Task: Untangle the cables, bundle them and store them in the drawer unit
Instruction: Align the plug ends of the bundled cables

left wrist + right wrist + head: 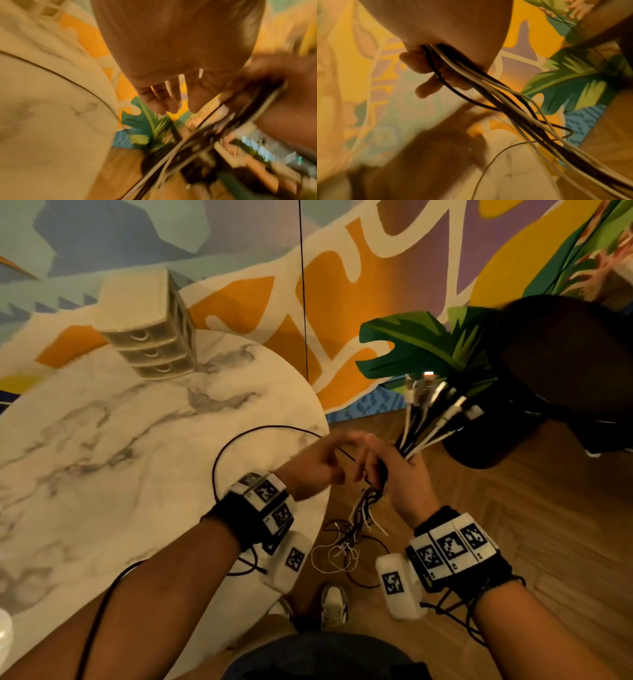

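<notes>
My right hand (404, 474) grips a bundle of black and white cables (421, 422) beyond the table's right edge. Their plug ends fan upward, and the loose lengths hang to a tangle on the floor (346, 542). In the right wrist view my fingers (423, 63) are curled round the bundle (505, 108). My left hand (318, 463) reaches to the right hand with fingers (171, 97) fairly straight, holding nothing I can see. A thin black cable (236, 443) loops over the table and runs under that hand. The beige drawer unit (150, 344) stands at the table's far side, drawers closed.
The round marble table (102, 457) fills the left. A potted plant (486, 440) and a dark round object (565, 354) stand to the right on the wooden floor. My shoes (334, 604) are below the tangle. A painted wall is behind.
</notes>
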Demonstrator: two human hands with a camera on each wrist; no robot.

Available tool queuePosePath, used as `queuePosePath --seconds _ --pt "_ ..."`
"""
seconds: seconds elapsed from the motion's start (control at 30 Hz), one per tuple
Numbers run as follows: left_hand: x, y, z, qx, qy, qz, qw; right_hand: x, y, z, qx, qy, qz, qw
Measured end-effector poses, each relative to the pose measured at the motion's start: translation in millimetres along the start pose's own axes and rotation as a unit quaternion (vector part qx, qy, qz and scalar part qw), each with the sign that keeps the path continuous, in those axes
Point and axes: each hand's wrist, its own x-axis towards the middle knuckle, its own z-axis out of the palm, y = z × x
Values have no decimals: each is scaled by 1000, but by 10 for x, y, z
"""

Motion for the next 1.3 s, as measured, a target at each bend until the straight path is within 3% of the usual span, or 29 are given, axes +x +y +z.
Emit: queuePosePath --seconds 0.1,0.23,0.37,0.43,0.5,0.57,0.63,0.73,0.83,0.9,0.97,1.07,1.13,1.2,1.3 --pt "-2 -482 263 183 -105 -25 977 35 -27 -30 96 14 8 995" --pt "-3 -652 407 293 -47 -70 953 76 -13 -139 184 -2 54 982" --pt "163 -367 481 292 -15 6 956 64 18 -167 204 1 53 978" --pt "253 -272 524 329 -52 7 943 62 8 -150 217 -3 59 974" --pt "332 -294 542 341 -127 -38 931 59 -15 -152 224 -3 73 972" --pt "351 -403 534 387 -233 -80 888 52 -47 -179 216 -3 87 972" --pt "310 -591 486 422 -259 -123 860 46 -61 -229 201 -2 88 976" --pt "194 -845 171 524 -134 -130 831 45 -54 -363 180 3 79 980" --pt "114 -1053 -436 522 6 -196 830 70 -17 -515 158 16 69 985" --pt "134 -1058 -752 496 62 -237 833 93 17 -580 149 32 61 986" --pt "268 -893 -818 434 85 -197 875 115 55 -598 139 50 53 988" --pt "502 -334 -550 317 90 -9 944 118 76 -609 128 68 47 988" --pt "590 66 -343 253 108 94 957 105 66 -652 125 71 42 989" --pt "621 371 -156 237 113 166 951 81 37 -715 124 76 36 989" --pt "640 456 116 259 79 204 941 33 3 -822 130 94 29 987"
